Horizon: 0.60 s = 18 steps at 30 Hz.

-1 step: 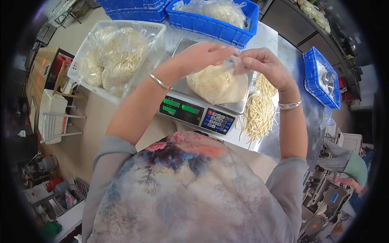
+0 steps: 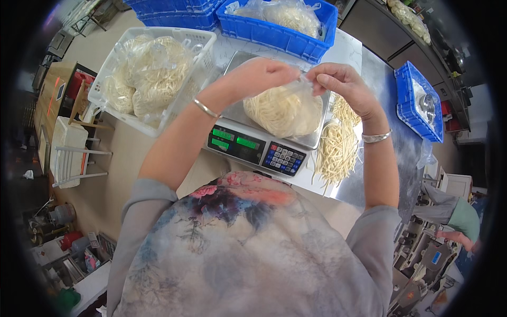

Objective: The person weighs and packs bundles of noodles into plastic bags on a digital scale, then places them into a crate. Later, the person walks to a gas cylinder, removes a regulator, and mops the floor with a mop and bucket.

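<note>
Bag of noodles (image 2: 282,111) sat filled on the scale (image 2: 259,142), left hand (image 2: 264,74) and right hand (image 2: 343,84) both pinching its plastic neck shut above it, not yet tied, with loose noodles (image 2: 335,150) left on the counter (image 2: 369,179).

Single view, head-worn wide fisheye, looking steeply down over the wearer's own chest and patterned shirt (image 2: 248,248), which fills the near half of the frame. Both forearms enter from the lower edge and meet at centre, close to the lens, above a digital scale (image 2: 253,145). Facing forward across a steel table (image 2: 380,174); far edge shows blue crates (image 2: 280,31), far left a white basket (image 2: 158,79). Straight edges bow toward the dark circular rim. Floor and furniture appear at far left, another person at lower right. No second view to overlap.
</note>
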Motion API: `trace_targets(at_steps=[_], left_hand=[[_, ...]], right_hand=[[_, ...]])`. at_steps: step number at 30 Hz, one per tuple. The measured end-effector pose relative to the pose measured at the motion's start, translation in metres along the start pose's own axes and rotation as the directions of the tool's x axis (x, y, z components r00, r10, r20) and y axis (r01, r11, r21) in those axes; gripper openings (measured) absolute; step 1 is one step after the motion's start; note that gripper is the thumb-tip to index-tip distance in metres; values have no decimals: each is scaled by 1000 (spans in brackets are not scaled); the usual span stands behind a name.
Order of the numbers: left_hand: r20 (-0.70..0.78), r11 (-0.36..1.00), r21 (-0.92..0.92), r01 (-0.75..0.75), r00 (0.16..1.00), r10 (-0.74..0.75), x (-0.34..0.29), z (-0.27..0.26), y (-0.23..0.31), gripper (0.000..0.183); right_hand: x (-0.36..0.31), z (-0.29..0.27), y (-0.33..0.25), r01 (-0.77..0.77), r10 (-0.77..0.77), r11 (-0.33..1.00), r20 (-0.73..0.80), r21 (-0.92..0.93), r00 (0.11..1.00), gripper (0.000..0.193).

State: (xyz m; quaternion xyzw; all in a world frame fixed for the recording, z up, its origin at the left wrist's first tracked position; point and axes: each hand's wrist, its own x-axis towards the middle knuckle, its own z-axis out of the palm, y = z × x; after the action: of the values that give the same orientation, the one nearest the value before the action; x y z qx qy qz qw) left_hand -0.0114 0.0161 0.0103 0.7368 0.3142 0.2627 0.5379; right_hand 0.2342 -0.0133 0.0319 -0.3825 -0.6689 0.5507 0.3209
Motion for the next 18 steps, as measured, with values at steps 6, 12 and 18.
trace_targets(at_steps=[6, 12, 18], left_hand=[[22, 788, -535, 306, 937, -349, -51, -17, -81, 20], [-13, 395, -911, 117, 950, -311, -72, 3, -90, 19], [24, 805, -593, -4, 999, 23, -38, 14, -17, 44]], right_hand=[[-35, 15, 94, -332, 334, 941, -297, 59, 895, 27], [-56, 53, 88, 267, 243, 548, -457, 793, 856, 27], [-24, 79, 29, 214, -147, 968, -396, 130, 906, 24]])
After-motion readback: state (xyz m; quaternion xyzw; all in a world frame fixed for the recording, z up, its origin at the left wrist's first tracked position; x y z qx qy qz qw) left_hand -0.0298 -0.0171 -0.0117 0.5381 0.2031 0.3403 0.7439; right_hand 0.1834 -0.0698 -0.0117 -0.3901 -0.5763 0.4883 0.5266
